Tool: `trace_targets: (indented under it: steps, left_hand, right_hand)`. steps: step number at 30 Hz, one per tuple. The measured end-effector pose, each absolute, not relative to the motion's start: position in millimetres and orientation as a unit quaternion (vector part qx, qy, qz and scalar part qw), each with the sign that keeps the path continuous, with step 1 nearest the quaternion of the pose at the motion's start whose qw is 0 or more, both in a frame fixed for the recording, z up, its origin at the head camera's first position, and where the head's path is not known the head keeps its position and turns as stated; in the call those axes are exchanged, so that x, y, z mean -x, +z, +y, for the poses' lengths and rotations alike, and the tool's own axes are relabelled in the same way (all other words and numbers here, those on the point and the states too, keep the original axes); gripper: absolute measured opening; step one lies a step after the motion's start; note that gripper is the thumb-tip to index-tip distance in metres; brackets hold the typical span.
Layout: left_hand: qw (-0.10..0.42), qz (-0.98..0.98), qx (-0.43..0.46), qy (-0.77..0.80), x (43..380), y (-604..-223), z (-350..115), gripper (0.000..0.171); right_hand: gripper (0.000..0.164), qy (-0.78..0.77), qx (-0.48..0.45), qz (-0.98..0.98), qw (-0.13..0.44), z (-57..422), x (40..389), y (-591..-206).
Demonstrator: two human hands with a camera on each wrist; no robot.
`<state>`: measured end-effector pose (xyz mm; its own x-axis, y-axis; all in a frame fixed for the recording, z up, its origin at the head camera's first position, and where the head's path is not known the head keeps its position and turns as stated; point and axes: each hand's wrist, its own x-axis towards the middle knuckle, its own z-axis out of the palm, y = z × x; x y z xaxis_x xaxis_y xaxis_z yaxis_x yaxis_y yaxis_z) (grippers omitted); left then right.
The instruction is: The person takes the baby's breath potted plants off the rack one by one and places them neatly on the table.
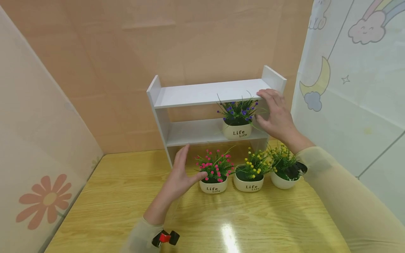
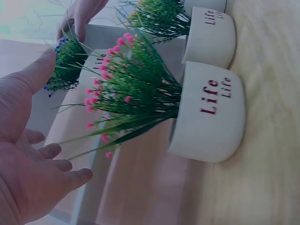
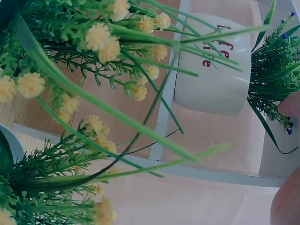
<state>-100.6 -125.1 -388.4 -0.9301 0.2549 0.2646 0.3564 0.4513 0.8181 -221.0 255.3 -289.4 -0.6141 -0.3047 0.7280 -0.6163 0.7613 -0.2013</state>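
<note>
A cream pot of purple flowers [image 1: 238,130], lettered "Life", stands upright on the middle level of a white shelf unit [image 1: 212,92]. Beside its right side is my right hand [image 1: 278,117], fingertips at the front edge of the top board and thumb lower, near the purple blooms. The right wrist view shows the thumb [image 3: 290,104] against those flowers; the pot itself is ungripped. My left hand [image 1: 179,175] is spread, palm toward a pot of pink flowers [image 1: 213,185] on the table. In the head view its thumb overlaps the pink plant; the left wrist view shows nothing held.
Two pots of yellow flowers [image 1: 249,183] [image 1: 284,181] stand on the wooden table [image 1: 126,196] to the right of the pink one, in front of the shelf. Printed white panels [image 1: 354,105] flank the table, and a tan sheet [image 1: 126,52] hangs behind.
</note>
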Motion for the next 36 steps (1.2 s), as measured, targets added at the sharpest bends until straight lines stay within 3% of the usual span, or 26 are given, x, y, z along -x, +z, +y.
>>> trace_targets:
  steps: [20,36]
  left_hand:
    - [0.058,-0.878,0.203,-0.429,135,-346,-103,0.115]
    - [0.063,-0.891,0.210,-0.398,177,-335,-84,0.119]
  right_hand:
    - [0.081,0.216,-0.265,-0.872,0.351,254,222,-291]
    - [0.081,0.215,-0.269,-0.868,0.357,254,219,-290]
